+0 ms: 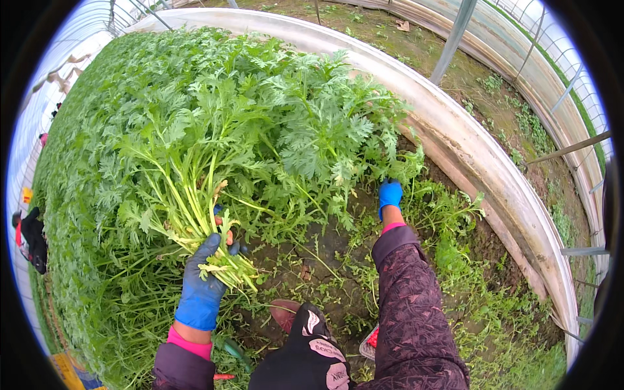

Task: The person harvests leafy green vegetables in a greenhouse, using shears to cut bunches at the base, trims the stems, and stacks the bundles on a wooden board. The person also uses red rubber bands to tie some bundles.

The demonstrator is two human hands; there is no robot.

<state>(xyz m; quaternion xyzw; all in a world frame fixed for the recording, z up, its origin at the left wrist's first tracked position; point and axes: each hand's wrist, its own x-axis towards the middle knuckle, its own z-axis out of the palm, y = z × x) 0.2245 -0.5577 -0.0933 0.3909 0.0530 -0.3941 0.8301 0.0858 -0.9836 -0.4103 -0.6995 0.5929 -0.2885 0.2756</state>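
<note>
My left hand [201,280], in a blue glove, grips a bunch of cut leafy greens [190,202], which look like garland chrysanthemum. Their pale stem ends stick out below the fist and the leaves fan upward. My right hand [390,196], also gloved in blue, reaches in at the base of the standing greens [317,126] on the bed's right side. Leaves cover its fingertips, so whether it holds a stem or a tool is hidden. Short, sparse greenery and bare soil [336,234] lie between the two hands.
A low plastic sheet wall [468,136] curves along the right, with a metal post [453,44] beyond. Below are my knee [312,346], a reddish shoe [284,313] and a container [368,348] partly behind my sleeve. Another person [34,241] is at far left.
</note>
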